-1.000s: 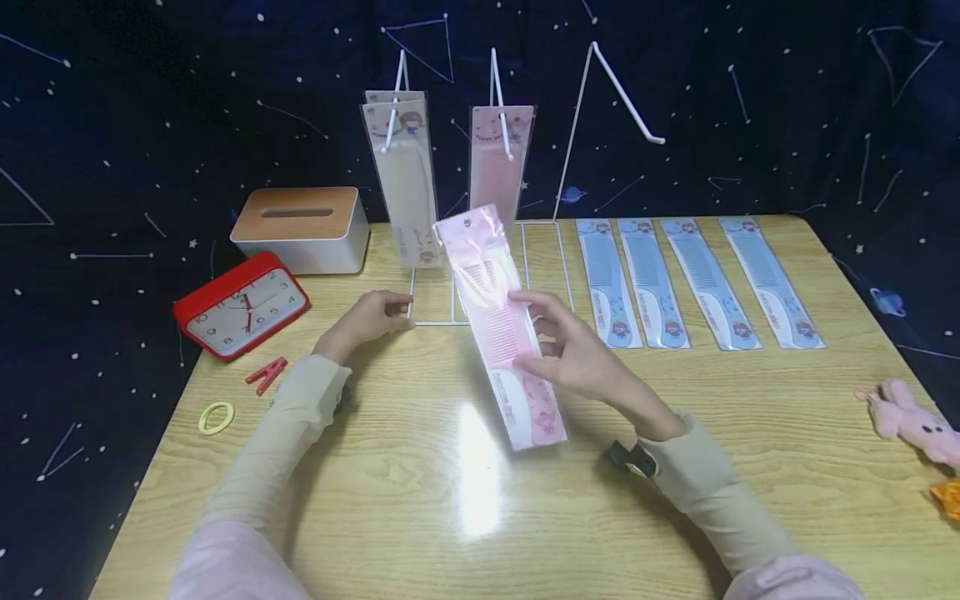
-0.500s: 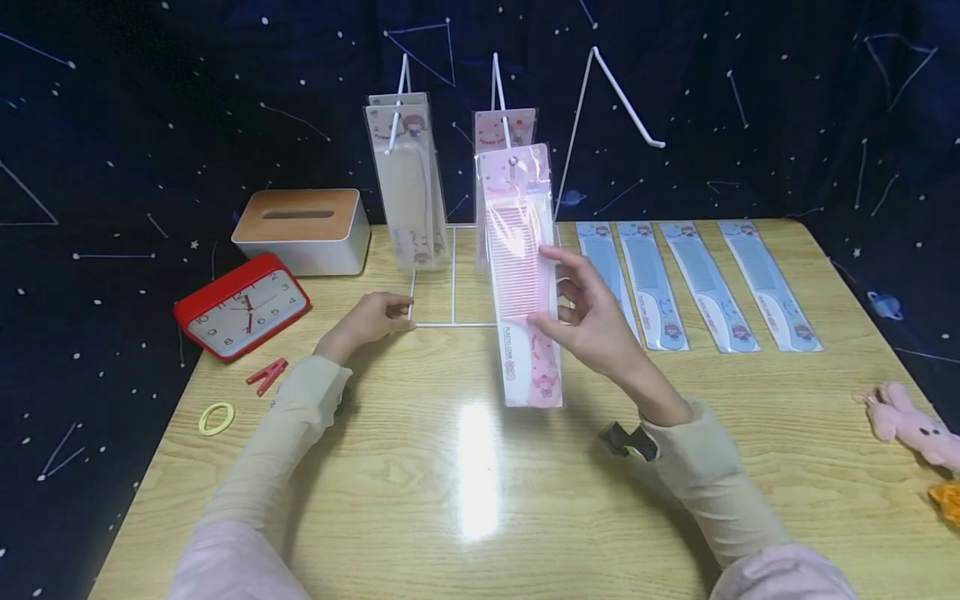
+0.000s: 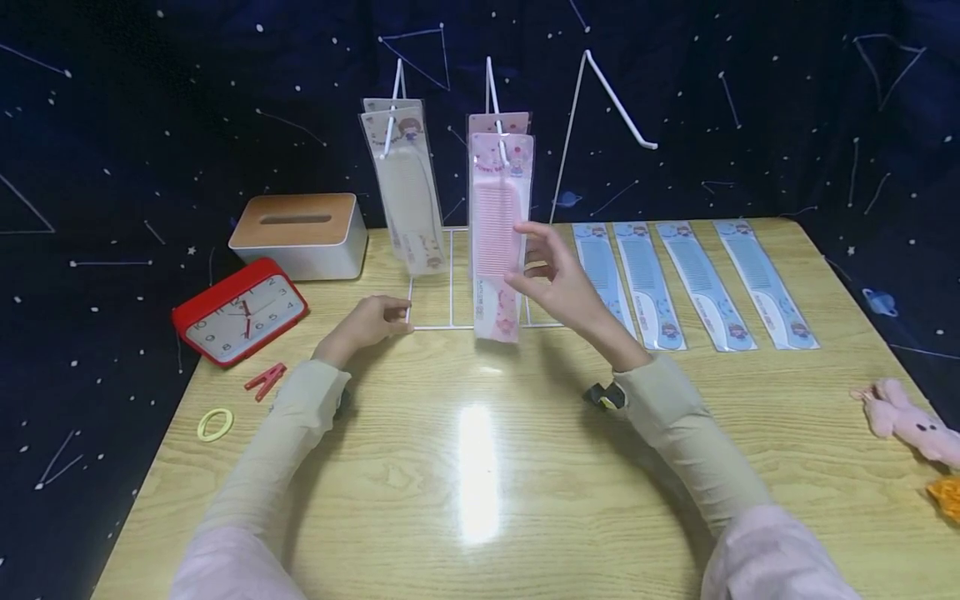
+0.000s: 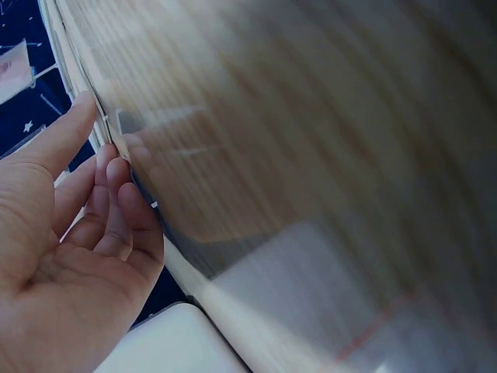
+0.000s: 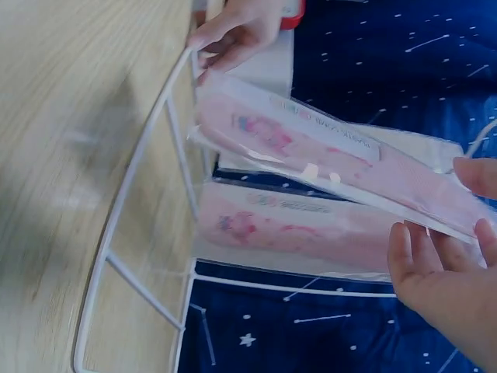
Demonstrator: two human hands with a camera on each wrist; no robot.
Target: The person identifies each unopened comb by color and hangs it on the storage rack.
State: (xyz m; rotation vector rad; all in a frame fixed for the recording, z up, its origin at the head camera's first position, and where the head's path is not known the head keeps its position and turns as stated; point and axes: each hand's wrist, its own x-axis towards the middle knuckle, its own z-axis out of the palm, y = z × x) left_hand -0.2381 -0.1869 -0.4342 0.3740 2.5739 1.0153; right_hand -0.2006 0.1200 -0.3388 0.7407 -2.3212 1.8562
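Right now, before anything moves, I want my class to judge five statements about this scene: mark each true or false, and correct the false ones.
1. The right hand holds a packaged pink comb. True.
2. The left hand pinches a red clothes-peg. False: it grips the white wire rack.
3. Four packaged blue combs lie on the wooden table. True.
4. The rack's rightmost hook carries a packaged comb. False: that hook is bare.
5. The red-framed clock is nearer the head camera than the tissue box. True.
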